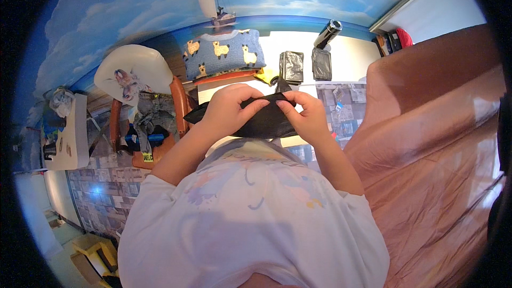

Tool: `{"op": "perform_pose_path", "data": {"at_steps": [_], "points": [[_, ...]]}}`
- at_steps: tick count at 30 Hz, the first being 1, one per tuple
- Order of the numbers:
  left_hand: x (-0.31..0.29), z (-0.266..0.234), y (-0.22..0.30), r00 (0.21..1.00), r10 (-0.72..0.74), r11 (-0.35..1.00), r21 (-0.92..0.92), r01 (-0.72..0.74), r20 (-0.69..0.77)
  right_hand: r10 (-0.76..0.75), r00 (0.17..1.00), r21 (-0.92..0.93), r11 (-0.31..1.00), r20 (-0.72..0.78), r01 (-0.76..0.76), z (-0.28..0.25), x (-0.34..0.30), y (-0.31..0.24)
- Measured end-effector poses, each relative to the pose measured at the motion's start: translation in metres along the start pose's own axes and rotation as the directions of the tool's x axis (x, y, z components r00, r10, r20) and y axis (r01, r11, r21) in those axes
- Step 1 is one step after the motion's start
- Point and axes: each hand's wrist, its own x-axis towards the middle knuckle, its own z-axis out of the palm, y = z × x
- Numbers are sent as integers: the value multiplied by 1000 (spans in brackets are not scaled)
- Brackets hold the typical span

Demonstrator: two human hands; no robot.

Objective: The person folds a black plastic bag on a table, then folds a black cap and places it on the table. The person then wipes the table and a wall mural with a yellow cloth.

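A black plastic bag, partly folded, hangs in front of my chest. My left hand is closed on its upper edge, thumb and fingers pinching the film. Close beside it my right hand pinches the same edge between thumb and fingers. One corner of the bag sticks out past my left wrist, and another piece rises behind the fingers. On the white table beyond lie a folded black plastic bundle and a second, smaller black bundle.
A folded blue sweater with alpaca figures lies at the table's left, a yellow item beside it. A dark flask is farther back. Left is a chair with clothes; right, brown bedding; lower left, an open box.
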Motion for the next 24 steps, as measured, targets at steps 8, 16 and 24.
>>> {"op": "perform_pose_path", "data": {"at_steps": [8, 16, 24], "points": [[0, 2, 10, 999, -6, 997, -81, 3, -36, -39, 999, -50, 998, 0, 39, 1, -2, -4], [-4, -10, 5, 987, 68, 996, -39, -75, -143, -3, 975, -95, 995, 221, 24, -2, 0, 2], [-11, -35, -3, 959, 102, 994, 66, -87, -265, -133, 913, -292, 921, 385, 257, -3, -6, 31]]}}
